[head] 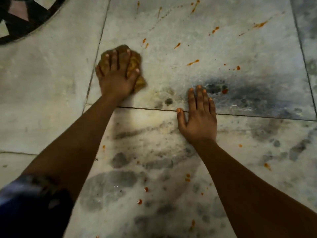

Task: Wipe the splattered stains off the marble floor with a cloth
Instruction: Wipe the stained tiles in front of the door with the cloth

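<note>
My left hand (115, 76) presses flat on a crumpled yellow-brown cloth (135, 63) on the marble floor (171, 79), near a tile joint at the upper left. Fingers are spread over the cloth and hide most of it. My right hand (199, 117) lies flat and empty on the floor, palm down, across a horizontal tile joint. Orange-red splatter stains (193, 62) dot the tile beyond and to the right of the cloth. More drops (139, 201) lie on the near tile between my forearms.
A dark round inlay pattern (34, 23) fills the floor's top left corner. Grey veining and a dark smudge (243, 95) mark the marble right of my right hand. A dark blue sleeve (25, 203) shows at the bottom left.
</note>
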The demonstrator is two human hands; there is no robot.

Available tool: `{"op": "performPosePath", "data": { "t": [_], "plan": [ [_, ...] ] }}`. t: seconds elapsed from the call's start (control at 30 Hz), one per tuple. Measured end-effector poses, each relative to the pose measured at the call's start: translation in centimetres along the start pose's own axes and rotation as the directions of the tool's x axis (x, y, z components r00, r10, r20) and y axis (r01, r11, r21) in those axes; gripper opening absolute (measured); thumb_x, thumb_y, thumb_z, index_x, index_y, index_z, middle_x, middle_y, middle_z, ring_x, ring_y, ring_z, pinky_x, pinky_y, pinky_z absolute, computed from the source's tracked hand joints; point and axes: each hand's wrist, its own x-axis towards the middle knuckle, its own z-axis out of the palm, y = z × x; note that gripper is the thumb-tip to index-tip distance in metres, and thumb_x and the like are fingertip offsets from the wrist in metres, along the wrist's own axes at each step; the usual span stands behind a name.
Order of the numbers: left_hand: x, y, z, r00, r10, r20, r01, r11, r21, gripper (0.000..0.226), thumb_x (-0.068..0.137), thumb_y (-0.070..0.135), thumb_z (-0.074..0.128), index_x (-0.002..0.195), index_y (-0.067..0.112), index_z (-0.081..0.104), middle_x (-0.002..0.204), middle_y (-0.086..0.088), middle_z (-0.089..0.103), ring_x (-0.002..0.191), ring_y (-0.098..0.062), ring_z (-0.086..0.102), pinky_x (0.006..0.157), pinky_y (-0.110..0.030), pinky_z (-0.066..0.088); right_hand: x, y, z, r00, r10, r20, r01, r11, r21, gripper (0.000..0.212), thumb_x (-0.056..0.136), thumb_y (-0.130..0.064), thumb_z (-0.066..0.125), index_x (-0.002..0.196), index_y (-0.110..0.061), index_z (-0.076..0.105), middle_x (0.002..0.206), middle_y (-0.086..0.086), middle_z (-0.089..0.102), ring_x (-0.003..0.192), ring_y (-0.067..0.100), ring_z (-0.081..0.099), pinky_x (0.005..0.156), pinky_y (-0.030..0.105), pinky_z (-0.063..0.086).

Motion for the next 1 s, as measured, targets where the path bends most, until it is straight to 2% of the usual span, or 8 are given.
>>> {"op": "performPosePath", "data": {
  "t": [0.07, 0.17, 0.3, 0.53, 0.67, 0.77, 0.93, 1.0],
  "plan": [
    [2.3, 2.5, -0.2, 0.996, -0.068, 0.051, 0.070, 0.997, -0.029, 0.065, 0.095, 0.056, 0.024, 0.150, 0.032, -0.001, 0.159, -0.008, -0.006, 0.145, -0.030, -0.009, 0.113, -0.057, -0.007, -0.1, 0.0, 0.0, 1.000, -0.008, -0.002, 0.008, 1.000, -0.005, 0.072, 0.089, -0.052, 0.019, 0.149, -0.011, 0.023, 0.156, 0.012, 0.017, 0.145, 0.026, 0.014, 0.116, 0.036, 0.005],
    [0.4, 5.5, 0.4, 0.989, 0.118, 0.093, -0.121, 0.993, 0.020, 0.064, 0.095, 0.056, 0.021, 0.149, 0.032, -0.004, 0.159, -0.007, -0.008, 0.145, -0.030, -0.009, 0.112, -0.056, -0.010, 0.0, 0.0, 0.0, 1.000, -0.014, -0.018, 0.014, 1.000, -0.008, 0.073, 0.089, -0.052, 0.018, 0.149, -0.011, 0.024, 0.156, 0.013, 0.019, 0.145, 0.026, 0.015, 0.116, 0.036, 0.006],
    [-5.8, 1.2, 1.4, 0.956, 0.293, -0.010, -0.293, 0.956, 0.033, 0.064, 0.090, 0.061, 0.018, 0.147, 0.041, -0.001, 0.159, 0.000, -0.002, 0.146, -0.021, -0.005, 0.114, -0.047, -0.005, 0.0, 0.0, -0.4, 1.000, -0.015, -0.008, 0.016, 0.999, 0.039, 0.072, 0.089, -0.052, 0.021, 0.147, -0.009, 0.028, 0.155, 0.013, 0.020, 0.144, 0.028, 0.017, 0.116, 0.039, 0.009],
    [1.8, -1.1, -0.4, 0.979, -0.205, -0.001, 0.204, 0.974, -0.102, 0.063, 0.095, 0.055, 0.024, 0.149, 0.034, -0.002, 0.159, -0.004, -0.005, 0.145, -0.026, -0.009, 0.114, -0.052, -0.007, 3.1, -1.1, -0.7, 0.999, 0.023, 0.031, -0.024, 0.999, 0.028, 0.076, 0.088, -0.050, 0.019, 0.149, -0.005, 0.014, 0.158, 0.014, 0.009, 0.146, 0.026, 0.007, 0.117, 0.036, 0.000],
    [6.6, 0.0, -1.2, 0.968, -0.247, 0.050, 0.251, 0.962, -0.108, 0.064, 0.096, 0.052, 0.023, 0.150, 0.027, -0.001, 0.159, -0.008, -0.005, 0.145, -0.029, -0.009, 0.112, -0.053, -0.010, 3.7, -0.8, 1.1, 0.997, 0.074, -0.017, -0.074, 0.997, -0.027, 0.080, 0.087, -0.052, 0.016, 0.148, -0.001, 0.015, 0.156, 0.018, 0.014, 0.145, 0.029, 0.013, 0.116, 0.036, 0.003],
    [7.6, 2.1, -1.2, 0.986, -0.163, 0.041, 0.166, 0.982, -0.086, 0.065, 0.095, 0.053, 0.024, 0.151, 0.029, 0.000, 0.159, -0.005, -0.004, 0.145, -0.027, -0.008, 0.113, -0.054, -0.010, 3.7, -0.8, 1.2, 0.996, 0.075, -0.054, -0.077, 0.996, -0.042, 0.079, 0.088, -0.051, 0.018, 0.147, 0.000, 0.021, 0.154, 0.020, 0.020, 0.143, 0.032, 0.019, 0.116, 0.038, 0.009],
    [4.4, 1.7, -0.1, 0.957, 0.288, 0.031, -0.288, 0.958, -0.012, 0.068, 0.087, 0.063, 0.021, 0.148, 0.038, 0.005, 0.159, 0.001, 0.002, 0.146, -0.022, -0.001, 0.114, -0.049, -0.002, 3.7, -0.9, 0.7, 0.995, 0.089, -0.055, -0.091, 0.995, -0.043, 0.075, 0.090, -0.049, 0.025, 0.146, 0.001, 0.025, 0.153, 0.021, 0.023, 0.141, 0.033, 0.023, 0.115, 0.040, 0.014],
    [5.4, 0.5, -0.1, 0.961, 0.274, 0.021, -0.274, 0.962, -0.024, 0.067, 0.086, 0.063, 0.020, 0.148, 0.039, 0.008, 0.159, 0.003, 0.005, 0.146, -0.022, 0.001, 0.114, -0.049, 0.002, 3.7, -0.9, 0.8, 0.994, 0.095, -0.060, -0.097, 0.994, -0.041, 0.074, 0.090, -0.048, 0.027, 0.146, 0.000, 0.025, 0.153, 0.021, 0.024, 0.141, 0.033, 0.023, 0.114, 0.039, 0.014]
  ]
}}
